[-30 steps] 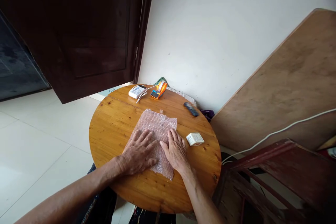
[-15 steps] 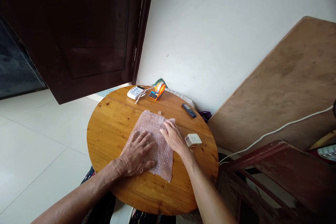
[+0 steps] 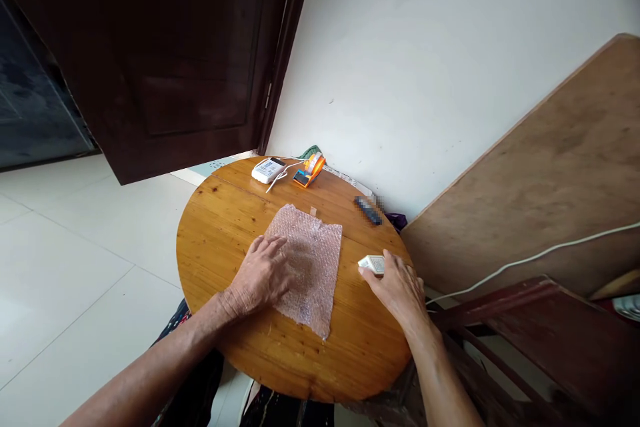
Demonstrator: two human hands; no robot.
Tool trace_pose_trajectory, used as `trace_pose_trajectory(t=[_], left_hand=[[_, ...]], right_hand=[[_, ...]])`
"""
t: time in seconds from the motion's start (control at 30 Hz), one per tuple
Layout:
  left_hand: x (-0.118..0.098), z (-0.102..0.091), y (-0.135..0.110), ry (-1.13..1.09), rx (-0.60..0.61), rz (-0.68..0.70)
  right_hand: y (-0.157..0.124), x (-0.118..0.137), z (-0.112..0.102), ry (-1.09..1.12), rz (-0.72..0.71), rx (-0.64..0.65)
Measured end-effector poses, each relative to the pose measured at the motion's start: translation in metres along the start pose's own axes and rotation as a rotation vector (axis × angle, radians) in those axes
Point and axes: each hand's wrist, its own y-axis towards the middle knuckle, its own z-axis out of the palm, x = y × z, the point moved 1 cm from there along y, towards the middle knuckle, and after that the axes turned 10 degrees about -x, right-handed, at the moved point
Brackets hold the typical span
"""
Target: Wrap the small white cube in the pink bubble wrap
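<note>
**Two grips at a bubble wrap sheet and a small box**

The bubble wrap sheet [image 3: 315,257], translucent, pinkish-white and roughly rectangular, lies flat on the round wooden surface [image 3: 220,227]. It sits under the left grip [image 3: 263,273] and stretches ahead and to that grip's right. The left grip is spread, palm down. The right grip [image 3: 397,287] covers the near edge of a small white box [image 3: 370,263] with loosely bent fingers; whether it pinches the box cannot be told. The box's print is too small to read.

Under my left hand [image 3: 260,273] the bubble wrap [image 3: 313,260] is clear, knobbly plastic. It lies on the table [image 3: 225,227], smooth glossy varnished wood. At the table's right edge my right hand [image 3: 397,287] touches a matt white cardboard box [image 3: 373,263].
</note>
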Motion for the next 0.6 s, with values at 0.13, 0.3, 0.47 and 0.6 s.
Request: trace_pose_trajectory(t=[0.13, 0.3, 0.47, 0.6], left_hand=[[0.010, -0.002, 0.005, 0.052, -0.034, -0.205], [0.013, 0.000, 0.005, 0.112, 0.020, -0.225], [0.013, 0.001, 0.003, 0.131, 0.020, -0.208], [0.013, 0.002, 0.003, 0.129, 0.020, -0.207]], right_hand=[[0.003, -0.012, 0.012, 0.157, 0.122, 0.064], [0.003, 0.025, -0.011, 0.761, 0.068, -0.087], [-0.007, 0.092, -0.012, 0.999, -0.229, -0.018], [-0.013, 0.111, 0.011, 0.934, -0.318, 0.063]])
